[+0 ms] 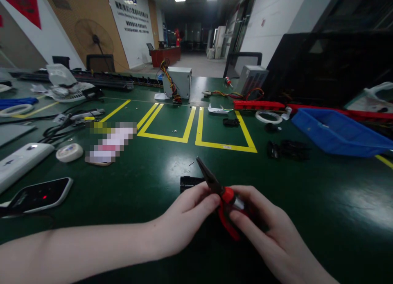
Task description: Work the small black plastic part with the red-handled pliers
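Note:
Both my hands meet over the green table at a pair of needle-nose pliers (209, 173) with red handles. The dark jaws point up and to the left, and they look closed together. My left hand (184, 218) is closed, its thumb and fingers pinching the pliers near the joint. Wrapped about the upper red handle is my right hand (267, 222), with its thumb beside a shiny silvery patch. The other handle slants down between the hands. Just behind my left fingers lies a black plastic part (190, 183), partly hidden by that hand.
Yellow tape (162, 137) outlines areas beyond my hands, one holding a small black part (231, 122). To the right are black pieces (288, 148) and a blue tray (340, 132). A tape roll (69, 152) and a phone-like device (39, 196) lie left. Power supplies (179, 82) stand behind.

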Demonstrator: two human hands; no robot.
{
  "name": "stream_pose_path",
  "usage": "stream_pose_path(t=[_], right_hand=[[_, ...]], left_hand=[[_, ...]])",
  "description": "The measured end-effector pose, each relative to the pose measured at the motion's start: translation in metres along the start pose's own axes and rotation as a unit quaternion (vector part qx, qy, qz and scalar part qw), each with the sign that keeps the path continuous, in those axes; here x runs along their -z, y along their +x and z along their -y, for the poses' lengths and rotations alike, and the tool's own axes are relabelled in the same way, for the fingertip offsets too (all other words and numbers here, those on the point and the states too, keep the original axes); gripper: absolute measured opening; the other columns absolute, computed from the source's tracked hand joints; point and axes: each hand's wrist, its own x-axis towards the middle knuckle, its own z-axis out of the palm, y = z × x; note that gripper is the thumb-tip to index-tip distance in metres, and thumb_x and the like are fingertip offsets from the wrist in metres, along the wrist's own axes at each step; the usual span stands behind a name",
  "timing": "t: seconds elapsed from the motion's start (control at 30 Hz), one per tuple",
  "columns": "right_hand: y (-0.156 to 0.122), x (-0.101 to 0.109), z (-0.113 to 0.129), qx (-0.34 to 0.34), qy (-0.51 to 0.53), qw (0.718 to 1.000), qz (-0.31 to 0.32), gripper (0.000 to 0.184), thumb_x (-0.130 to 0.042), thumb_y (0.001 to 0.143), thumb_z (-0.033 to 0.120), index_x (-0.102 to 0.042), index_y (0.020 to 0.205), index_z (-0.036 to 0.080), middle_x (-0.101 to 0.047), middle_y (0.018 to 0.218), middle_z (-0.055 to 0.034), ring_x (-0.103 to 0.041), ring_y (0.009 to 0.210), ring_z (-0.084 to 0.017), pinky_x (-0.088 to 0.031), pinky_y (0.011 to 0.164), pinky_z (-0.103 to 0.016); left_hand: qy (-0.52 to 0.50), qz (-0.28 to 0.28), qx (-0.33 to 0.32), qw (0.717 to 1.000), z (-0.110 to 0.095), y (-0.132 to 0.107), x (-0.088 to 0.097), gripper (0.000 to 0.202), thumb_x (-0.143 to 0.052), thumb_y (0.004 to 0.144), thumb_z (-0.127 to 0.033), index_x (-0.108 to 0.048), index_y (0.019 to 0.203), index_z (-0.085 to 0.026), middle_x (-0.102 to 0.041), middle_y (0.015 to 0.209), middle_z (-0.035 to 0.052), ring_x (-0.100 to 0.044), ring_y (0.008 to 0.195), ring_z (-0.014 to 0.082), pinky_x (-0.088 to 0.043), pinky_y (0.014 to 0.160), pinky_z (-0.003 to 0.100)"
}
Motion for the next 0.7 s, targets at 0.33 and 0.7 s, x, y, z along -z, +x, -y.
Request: stream_pose_path(t=[0.33, 0.7], right_hand=[[0.005, 0.003, -0.009, -0.007, 0.023, 1.0, -0.002, 0.023, -0.048, 0.096, 0.035, -0.066, 0.105, 0.024, -0.072, 0.081, -0.0015, -0.07, 0.066, -0.016, -0.056, 0.051, -0.02], [0.001, -0.008, -0.001, 0.199, -0.401, 0.889, -0.098, 0.051, -0.05, 0.091, 0.049, -0.058, 0.123, 0.01, -0.069, 0.104, -0.0162, -0.067, 0.084, -0.029, -0.053, 0.067, -0.042]], left_hand=[[-0.088, -0.013, 0.026, 0.996, 0.001, 0.006, 0.0, 0.041, -0.073, 0.082, -0.048, -0.063, 0.099, -0.013, -0.064, 0.081, 0.0037, -0.061, 0.077, 0.0155, -0.051, 0.077, 0.031], [-0.081, -0.067, 0.068, 0.992, -0.004, 0.01, 0.004, 0.026, -0.081, 0.072, -0.02, -0.068, 0.095, -0.013, -0.072, 0.089, 0.0055, -0.068, 0.087, 0.0197, -0.053, 0.085, 0.034]])
